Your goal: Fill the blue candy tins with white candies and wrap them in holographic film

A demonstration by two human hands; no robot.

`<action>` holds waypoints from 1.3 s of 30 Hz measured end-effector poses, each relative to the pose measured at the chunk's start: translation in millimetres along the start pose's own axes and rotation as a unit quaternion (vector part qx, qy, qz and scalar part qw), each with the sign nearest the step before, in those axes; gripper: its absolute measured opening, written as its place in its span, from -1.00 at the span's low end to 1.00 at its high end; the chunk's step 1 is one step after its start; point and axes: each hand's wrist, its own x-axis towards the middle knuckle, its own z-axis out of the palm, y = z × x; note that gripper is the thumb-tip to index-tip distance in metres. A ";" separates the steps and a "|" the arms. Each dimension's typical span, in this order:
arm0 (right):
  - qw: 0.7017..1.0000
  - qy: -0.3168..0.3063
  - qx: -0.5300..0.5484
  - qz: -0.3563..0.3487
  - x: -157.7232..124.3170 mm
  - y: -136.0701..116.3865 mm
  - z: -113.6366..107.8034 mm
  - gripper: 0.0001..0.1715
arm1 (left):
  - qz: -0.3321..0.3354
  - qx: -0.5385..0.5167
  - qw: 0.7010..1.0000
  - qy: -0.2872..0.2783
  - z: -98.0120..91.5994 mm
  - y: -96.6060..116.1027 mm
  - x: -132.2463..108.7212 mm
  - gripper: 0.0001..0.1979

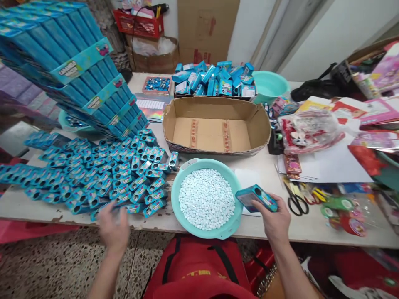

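My right hand (276, 216) is closed around a small blue cardboard box (257, 198) with a round hole in its end, held tilted just right of the basin. My left hand (114, 228) is blurred, its fingers apart and seemingly holding nothing, over the near edge of a spread of similar small blue boxes (121, 180). Between my hands stands a turquoise plastic basin (176, 207) full of small pale blue candies (206, 199). Behind the basin lies an open brown cardboard carton (208, 128) with bare inner walls.
Tall stacked blue display boxes (84, 70) lean at the left. A heap of blue boxes (218, 79) and another turquoise basin (270, 83) stand behind the carton. Black-handled scissors (297, 203), papers and plastic-wrapped toys (311, 131) crowd the right side.
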 end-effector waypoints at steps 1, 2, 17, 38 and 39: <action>1.000 -0.015 0.007 -0.004 -2.2 -1.5 1.5 -0.39 | 0.043 -0.022 0.998 -0.036 15.3 29.5 -10.6 -0.57; 0.999 -0.029 0.011 -0.008 -3.9 -2.9 2.7 -0.40 | 0.102 -0.044 0.988 -0.105 33.2 58.5 -22.5 -0.61; 0.996 -0.055 0.039 0.060 -13.4 8.2 -18.0 -0.44 | 0.331 0.034 0.876 -0.348 187.2 204.5 -22.4 -0.68; 0.951 -0.191 -0.067 -0.234 -44.8 1.7 35.6 -0.68 | -0.212 -0.623 0.629 -0.414 83.7 251.2 -37.6 -0.73; 0.946 -0.201 -0.074 -0.242 -46.7 -0.1 39.5 -0.69 | -0.199 -0.642 0.627 -0.394 79.9 255.1 -38.6 -0.75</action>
